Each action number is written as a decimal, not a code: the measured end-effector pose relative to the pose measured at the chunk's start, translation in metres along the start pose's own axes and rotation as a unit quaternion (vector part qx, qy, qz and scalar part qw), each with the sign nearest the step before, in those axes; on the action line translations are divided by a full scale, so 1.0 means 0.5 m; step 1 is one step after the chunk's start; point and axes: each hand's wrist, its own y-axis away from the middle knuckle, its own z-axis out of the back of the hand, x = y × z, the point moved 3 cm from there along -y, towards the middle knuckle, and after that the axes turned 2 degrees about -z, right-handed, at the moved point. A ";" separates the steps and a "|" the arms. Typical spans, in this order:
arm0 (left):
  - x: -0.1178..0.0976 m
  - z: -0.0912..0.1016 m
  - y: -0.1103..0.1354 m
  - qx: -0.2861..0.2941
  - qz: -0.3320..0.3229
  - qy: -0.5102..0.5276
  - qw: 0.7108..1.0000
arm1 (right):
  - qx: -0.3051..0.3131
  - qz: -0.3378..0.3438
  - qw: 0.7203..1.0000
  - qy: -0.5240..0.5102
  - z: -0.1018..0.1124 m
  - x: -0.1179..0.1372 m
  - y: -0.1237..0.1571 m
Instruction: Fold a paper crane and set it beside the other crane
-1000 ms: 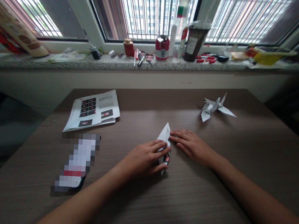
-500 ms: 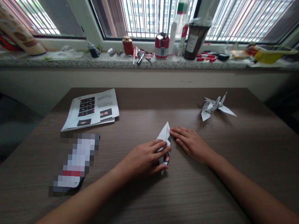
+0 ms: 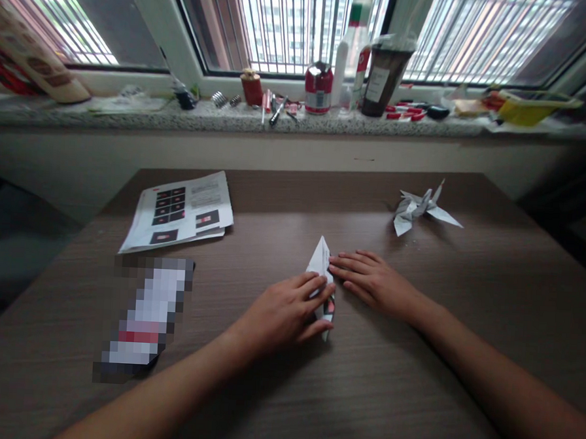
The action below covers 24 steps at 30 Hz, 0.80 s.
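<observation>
A narrow folded sheet of paper (image 3: 322, 257), white with dark and pink print, lies on the table with a pointed tip at its far end. My left hand (image 3: 288, 309) holds it down, fingers across its middle and thumb near its lower end, hiding part of it. Beside its right edge, my right hand (image 3: 375, 283) lies low with fingers stretched out. The fingertips meet the edge of the paper near its upper half. Farther back on the right stands a folded paper crane (image 3: 419, 208), apart from both hands.
Printed sheets (image 3: 180, 210) lie at the back left of the brown table (image 3: 274, 209). A blurred-out flat object (image 3: 145, 320) is near my left forearm. On the windowsill (image 3: 219, 120) stand a red can (image 3: 318, 90), a dark cup (image 3: 385, 77), bottles and several small tools.
The folded paper has turned slightly, its far tip shifting left and its near tip right. My right hand has moved a little left along with it. My left hand stays on the paper.
</observation>
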 end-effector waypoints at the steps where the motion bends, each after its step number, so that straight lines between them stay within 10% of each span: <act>1: -0.001 0.000 0.000 -0.001 0.001 0.000 1.000 | 0.002 0.005 1.000 -0.001 0.000 -0.001 0.001; 24: 0.004 0.010 0.003 0.025 0.008 0.008 1.000 | 0.062 0.027 0.998 -0.004 0.002 -0.003 0.019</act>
